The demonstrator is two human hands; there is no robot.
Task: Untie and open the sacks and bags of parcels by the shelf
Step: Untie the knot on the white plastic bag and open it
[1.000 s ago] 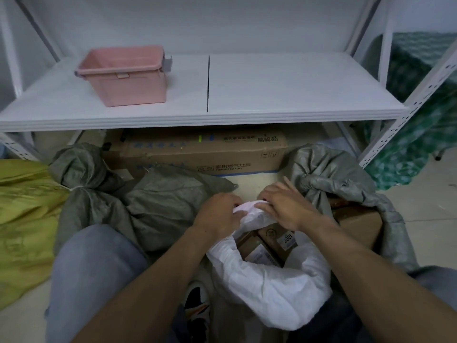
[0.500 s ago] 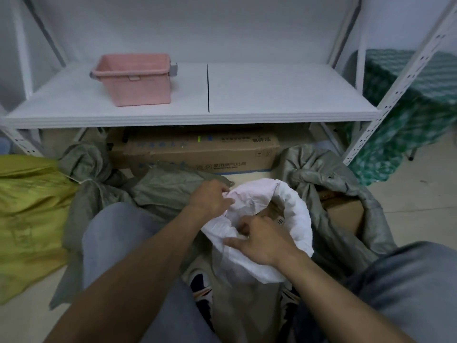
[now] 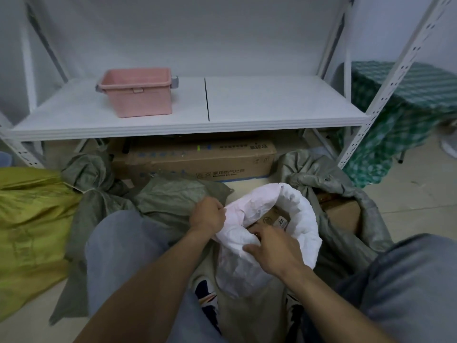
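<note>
Dim, flat indoor light, cool grey cast; source out of view. Brightest patch: white metal shelf board [image 3: 272, 102] well above fingers [image 3: 258, 232] of right hand [image 3: 275, 254]; no glare. Heavy shadow beneath board, over brown cardboard box [image 3: 197, 159]. At fingers, white woven sack [image 3: 304, 219] fairly sharp, folds softly shaded. Grey-blue trouser knee [image 3: 116, 243] left of fingers soft, blurred. White perforated upright [image 3: 395, 78] leans with wide-angle distortion; green chequered cloth [image 3: 408, 100] far right of fingers smeared.
</note>
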